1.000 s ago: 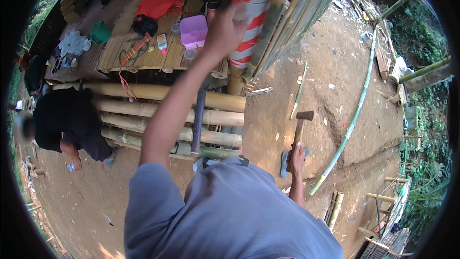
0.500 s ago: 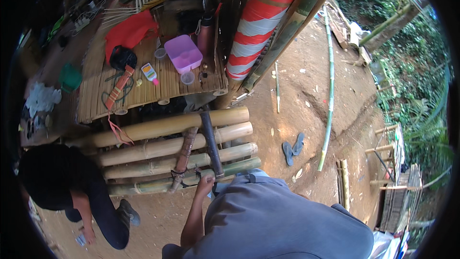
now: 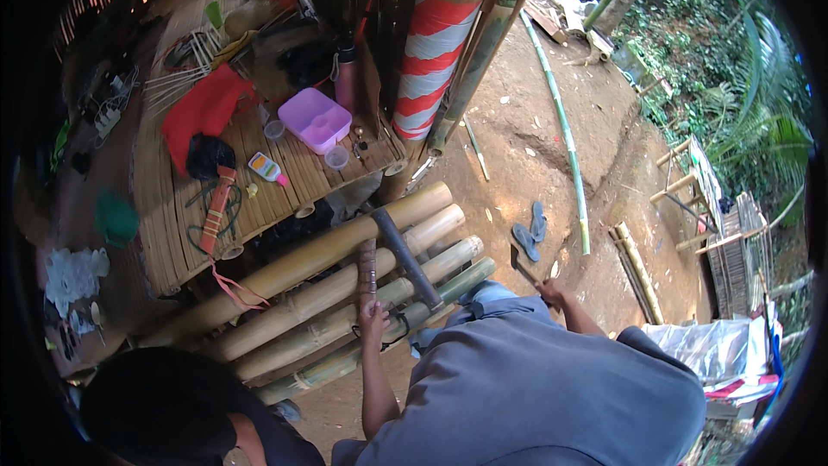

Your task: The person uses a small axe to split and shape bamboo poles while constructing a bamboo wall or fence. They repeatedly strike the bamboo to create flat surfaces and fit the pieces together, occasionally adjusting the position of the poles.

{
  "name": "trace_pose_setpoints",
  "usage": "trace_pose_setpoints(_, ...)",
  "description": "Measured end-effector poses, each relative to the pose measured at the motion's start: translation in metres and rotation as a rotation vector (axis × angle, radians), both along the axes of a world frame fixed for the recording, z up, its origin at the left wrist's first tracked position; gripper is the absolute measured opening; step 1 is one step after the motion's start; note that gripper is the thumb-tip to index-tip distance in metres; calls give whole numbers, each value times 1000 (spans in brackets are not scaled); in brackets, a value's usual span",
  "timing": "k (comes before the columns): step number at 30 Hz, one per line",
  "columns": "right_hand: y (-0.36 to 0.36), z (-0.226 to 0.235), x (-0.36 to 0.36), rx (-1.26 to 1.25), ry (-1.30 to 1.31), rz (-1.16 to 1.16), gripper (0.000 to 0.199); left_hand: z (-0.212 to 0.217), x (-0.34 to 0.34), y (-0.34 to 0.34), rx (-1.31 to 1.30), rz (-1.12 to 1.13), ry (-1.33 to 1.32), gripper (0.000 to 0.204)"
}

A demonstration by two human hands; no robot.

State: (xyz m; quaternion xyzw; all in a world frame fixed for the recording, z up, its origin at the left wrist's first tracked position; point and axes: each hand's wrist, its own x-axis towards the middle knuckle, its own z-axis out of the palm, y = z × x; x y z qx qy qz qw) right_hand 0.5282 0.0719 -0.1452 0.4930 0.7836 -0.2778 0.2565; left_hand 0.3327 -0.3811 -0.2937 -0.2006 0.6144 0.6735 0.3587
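Observation:
In my left hand [image 3: 373, 319] is the lower end of a brown banded wooden sheath [image 3: 368, 263], fingers wrapped round it. It lies over the bamboo poles [image 3: 336, 246], which sit side by side as a bench. Black cord [image 3: 398, 324] hangs beside that hand. Across the poles, right of the sheath, runs a dark bar [image 3: 407, 261]. My right hand [image 3: 552, 293] is out to the right, closed round a knife [image 3: 525, 268] whose blade points up and left. Small in view, its handle is mostly hidden by my fingers.
A bamboo-slat table [image 3: 159, 233] holds a purple container [image 3: 315, 119], red cloth [image 3: 203, 108] and a bottle [image 3: 267, 168]. Another person [image 3: 164, 406] in dark clothing crouches at lower left. Sandals [image 3: 530, 231] and a long green pole [image 3: 561, 129] lie on the dirt.
My left hand has moved from the dark bar's end to the sheath. My right hand has come into view with the knife. The view has shifted, and the other person appears lower.

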Motion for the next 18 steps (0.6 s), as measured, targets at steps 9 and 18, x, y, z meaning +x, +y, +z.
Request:
trace_pose_setpoints(9,-18,24,-40,25,28,69,46,-18,27,-27,18,71,-78,36)
trace_pose_setpoints(18,-12,-26,59,114,63,-103,50,17,-18,-11,-7,-6,21,32)
